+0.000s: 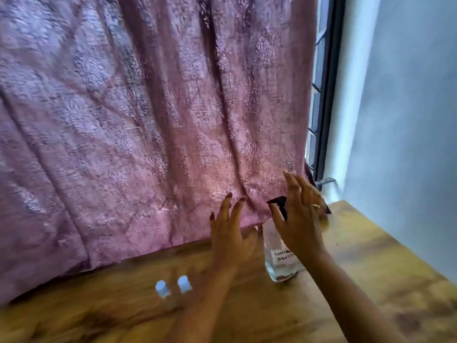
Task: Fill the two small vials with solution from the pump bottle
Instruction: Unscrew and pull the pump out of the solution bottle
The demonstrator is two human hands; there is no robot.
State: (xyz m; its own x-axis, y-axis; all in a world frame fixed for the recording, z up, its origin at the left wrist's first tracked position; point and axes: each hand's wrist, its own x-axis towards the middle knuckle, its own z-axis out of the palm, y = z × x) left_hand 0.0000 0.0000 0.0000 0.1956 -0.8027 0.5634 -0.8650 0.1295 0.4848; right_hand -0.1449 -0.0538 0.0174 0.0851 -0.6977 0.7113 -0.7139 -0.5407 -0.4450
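A clear pump bottle (278,263) with a black pump head and a white handwritten label stands on the wooden table (371,280). My right hand (299,219) hovers in front of its pump head, fingers spread, partly hiding the bottle. My left hand (232,233) is just left of the bottle, fingers apart and holding nothing. Two small clear vials with white caps, the left vial (162,289) and the right vial (184,284), stand upright side by side on the table, to the left of my left forearm.
A pink patterned curtain (148,120) hangs right behind the table's far edge. A dark window frame (326,95) and a pale blue wall (408,120) lie to the right.
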